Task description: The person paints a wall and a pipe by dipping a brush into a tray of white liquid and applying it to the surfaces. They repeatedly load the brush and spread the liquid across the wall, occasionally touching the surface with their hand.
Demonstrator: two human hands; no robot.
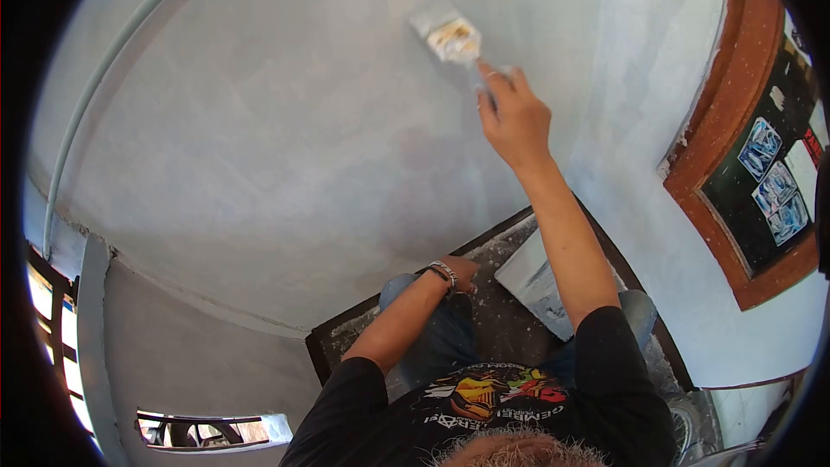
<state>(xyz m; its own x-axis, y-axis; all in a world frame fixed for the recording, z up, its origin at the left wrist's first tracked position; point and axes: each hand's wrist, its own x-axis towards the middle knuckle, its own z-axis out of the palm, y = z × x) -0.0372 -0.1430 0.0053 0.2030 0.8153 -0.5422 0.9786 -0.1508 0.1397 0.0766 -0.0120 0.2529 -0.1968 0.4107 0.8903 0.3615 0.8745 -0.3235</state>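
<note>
At the upper middle, my right hand (519, 121) is wrapped round the handle of a wide flat paintbrush (456, 38), its arm stretched forward. Whitish and yellow-brown paint smears cover the brush, whose head overlaps the pale grey wall (285, 112). Lower down, my left hand (462, 273) is by my left knee with its fingers curled under; what they hold, if anything, is hidden. Bands circle that wrist. Between my knees, a pale rectangular tray-like piece (533, 281) with grey smears is partly covered by my right forearm.
I sit over a dark, paint-spattered surface (497, 329) with a raised edge, set against the wall. A thin pipe (108, 60) runs up the wall at left. On the right is a brown wooden frame (722, 199) around a dark panel with stickers. A low slot opening (212, 431) shows lower left.
</note>
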